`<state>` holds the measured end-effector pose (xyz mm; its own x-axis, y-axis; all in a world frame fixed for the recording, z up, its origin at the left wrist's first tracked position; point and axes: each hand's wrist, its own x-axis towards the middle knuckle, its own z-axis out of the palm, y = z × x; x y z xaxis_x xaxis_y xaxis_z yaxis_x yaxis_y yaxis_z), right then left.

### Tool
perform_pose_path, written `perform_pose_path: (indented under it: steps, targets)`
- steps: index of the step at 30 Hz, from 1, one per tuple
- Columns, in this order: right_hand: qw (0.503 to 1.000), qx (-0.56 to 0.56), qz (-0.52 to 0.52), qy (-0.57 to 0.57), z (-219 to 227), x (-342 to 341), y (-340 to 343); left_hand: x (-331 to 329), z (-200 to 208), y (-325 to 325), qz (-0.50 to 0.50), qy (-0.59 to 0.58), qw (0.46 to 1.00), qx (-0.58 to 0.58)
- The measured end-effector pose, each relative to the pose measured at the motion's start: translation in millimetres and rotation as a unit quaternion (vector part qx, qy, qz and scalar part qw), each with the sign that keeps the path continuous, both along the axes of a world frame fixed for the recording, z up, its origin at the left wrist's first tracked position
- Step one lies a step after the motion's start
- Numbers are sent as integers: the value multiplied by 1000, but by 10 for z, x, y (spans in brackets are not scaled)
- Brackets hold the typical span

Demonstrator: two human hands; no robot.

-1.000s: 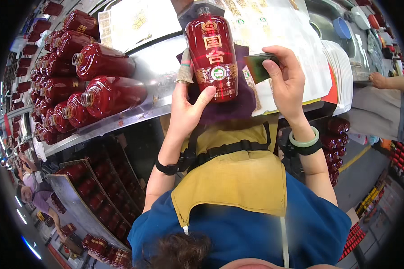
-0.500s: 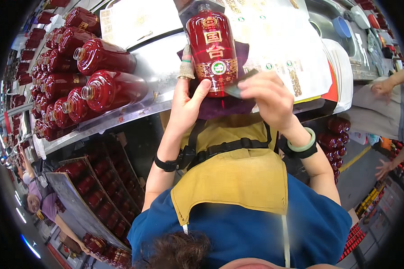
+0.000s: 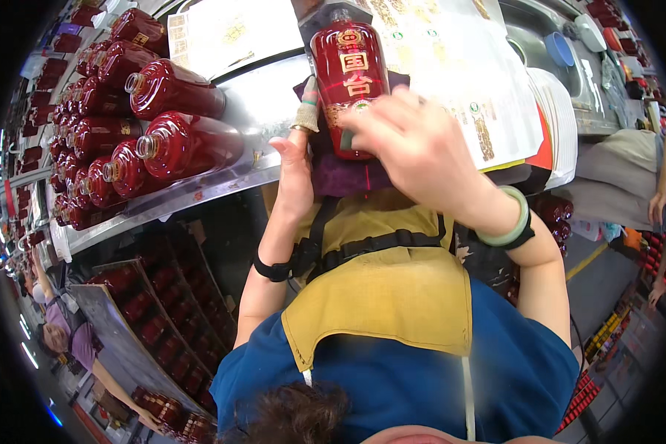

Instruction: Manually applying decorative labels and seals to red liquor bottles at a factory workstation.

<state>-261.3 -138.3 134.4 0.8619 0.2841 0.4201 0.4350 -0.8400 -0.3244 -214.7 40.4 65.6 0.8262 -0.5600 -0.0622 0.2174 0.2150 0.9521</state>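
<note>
A dark red glass bottle with gold decoration lies on its back on a purple cloth, its neck pointing away from me. Along its left side rests my left hand, open, thumb spread off the glass and fingers stretched forward; covers wrap the fingers. My right hand is closed on a small dark green scraper-like piece, pressed against the bottle's lower front. The hand hides most of the round label there and part of the piece.
Several red bottles lie stacked on the metal table at left. Printed decal sheets spread to the right, another sheet at far left. A sink with a blue bowl is at far right. Racks of bottles stand below left; co-workers are at both sides.
My right hand has moved left across the bottle's lower front with the green piece. My left thumb has lifted off the bottle and swung left.
</note>
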Motion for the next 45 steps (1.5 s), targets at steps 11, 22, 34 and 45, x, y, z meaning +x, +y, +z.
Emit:
perform_pose_path:
  steps: [11,22,34,45]
  targets:
    - [983,-39,164,-74,-108,-55,170,64,-238,113,130,-115,983,60]
    - [994,-17,57,-89,-126,247,50,-66,-457,122,162,-197,963,84]
    - [981,104,-28,-159,-340,338,-373,-86,-129,-96,181,-409,862,240]
    - [977,69,-32,-197,-356,235,-480,-56,-145,19,104,-344,903,237]
